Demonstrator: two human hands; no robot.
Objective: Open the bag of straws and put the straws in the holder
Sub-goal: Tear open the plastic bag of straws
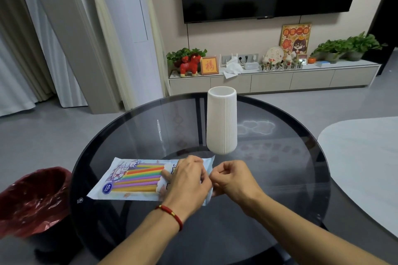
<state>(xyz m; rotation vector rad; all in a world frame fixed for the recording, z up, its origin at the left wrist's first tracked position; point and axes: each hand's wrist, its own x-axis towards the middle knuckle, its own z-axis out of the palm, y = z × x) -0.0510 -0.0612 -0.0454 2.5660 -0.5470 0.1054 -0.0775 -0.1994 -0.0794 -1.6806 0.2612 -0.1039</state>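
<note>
Leftmost, at about 8 o'clock off the round glass bench (280, 178): a bin lined with red plastic (34, 198). Lying flat on the bench at 7 o'clock from its middle: a sealed bag of straws (131, 178), rainbow colours showing through. Pressed palm-down on the bag's right end: left hand (187, 180), fingers curled, red cord at the wrist. Just beside it at 3 o'clock: right hand (233, 178), fist-like, fingertips pinched on the bag's right edge. Upright behind both hands, at 12 o'clock: a white ribbed holder (221, 120), apart from the bag.
</note>
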